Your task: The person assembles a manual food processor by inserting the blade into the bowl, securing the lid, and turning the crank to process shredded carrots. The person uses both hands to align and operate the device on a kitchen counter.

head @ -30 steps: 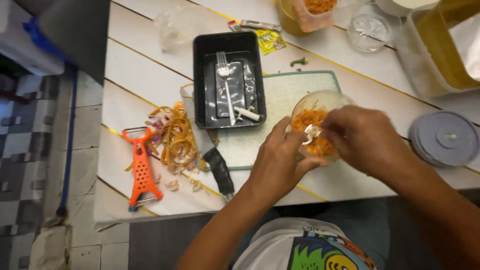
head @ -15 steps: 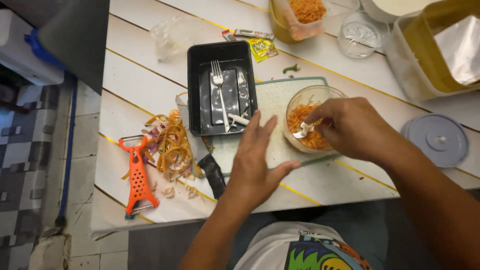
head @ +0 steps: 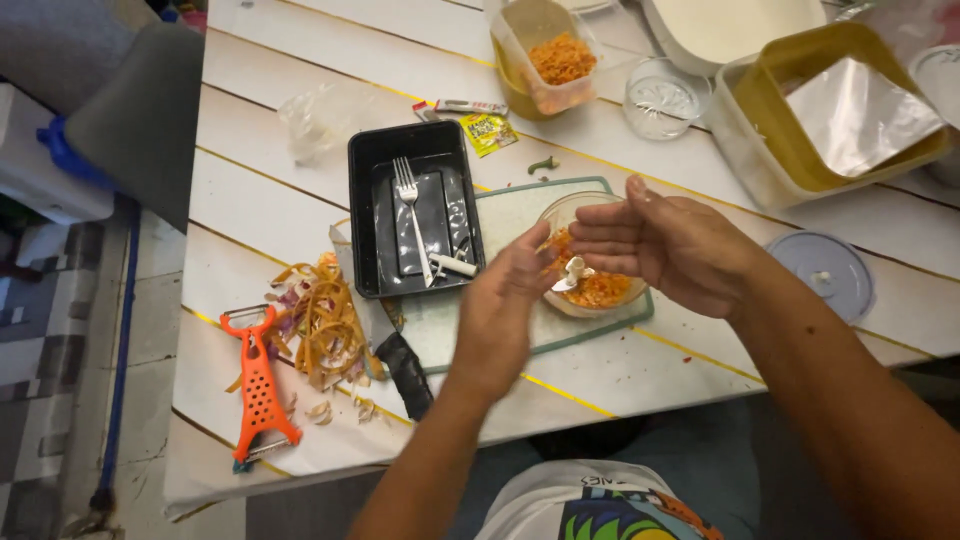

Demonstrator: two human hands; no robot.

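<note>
Your left hand (head: 505, 310) and right hand (head: 672, 245) hover over the glass bowl (head: 592, 255), which sits on the green board (head: 520, 215) at the table's near edge. Both hands are loosely open; fingers of each come together round a small white scrap (head: 575, 270) just above the bowl (whether it is pinched or merely resting on the fingertips, you cannot tell).

Done, by the look of it: grated orange stuff (head: 600, 290) fills the bowl's bottom; a heap of peelings (head: 325, 320) lies left of the board, with the orange peeler (head: 257, 385) beside it and a black-handled knife (head: 405, 370) between heap and board. The black tray (head: 415, 210) holds a fork (head: 410, 215).

Left, judging from this: the white scrap is not yet dealt with, and the peelings lie uncleared.

Against half a second ago: your left hand lay flat on the board then; it has lifted and come to the bowl. Your right hand has opened up from its closer hold at the bowl.
</note>
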